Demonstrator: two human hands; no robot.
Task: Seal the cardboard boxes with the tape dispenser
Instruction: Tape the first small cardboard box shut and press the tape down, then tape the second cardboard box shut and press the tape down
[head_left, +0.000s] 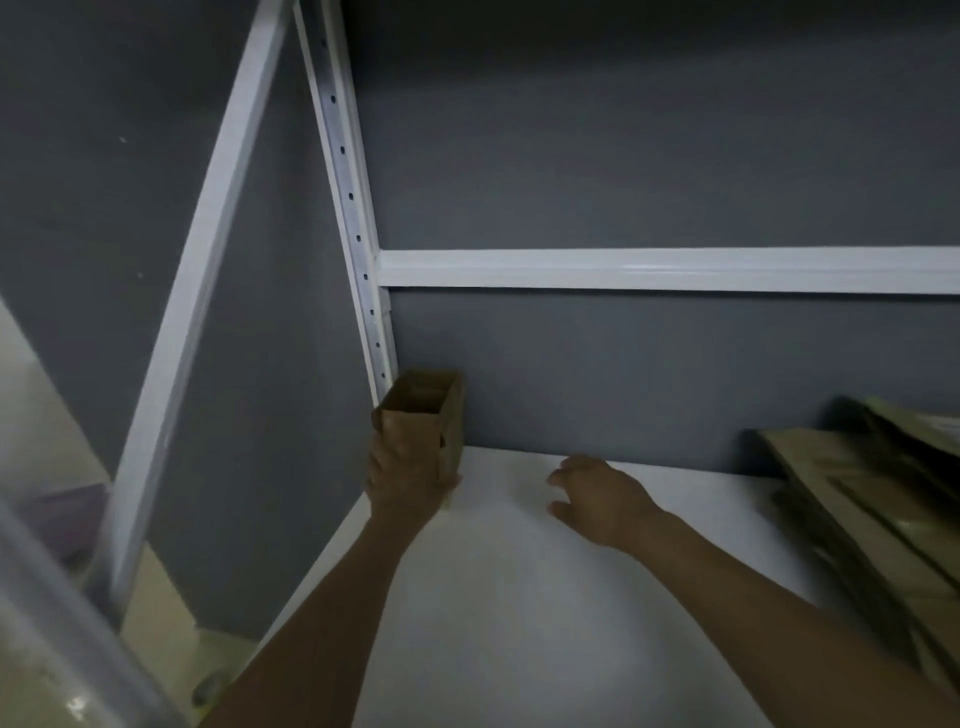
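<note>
Brown cardboard box (423, 402), small, stands upright just R of the foot of the perforated upright (358, 234), at the back-L corner of the white shelf board (519, 597). L hand (402, 478) grips it from the near side, fingers wrapped round its lower half, forearm stretched straight in. R hand (597, 499) is further R of the upright, palm down, fingers loosely spread, holding nothing (touching the board or just over it: can't tell). Bare board lies betw. the hands. Far R of the upright, a stack of flattened cardboard (872, 493) leans at the grey wall (623, 156). The board's L edge runs from the upright's foot.
</note>
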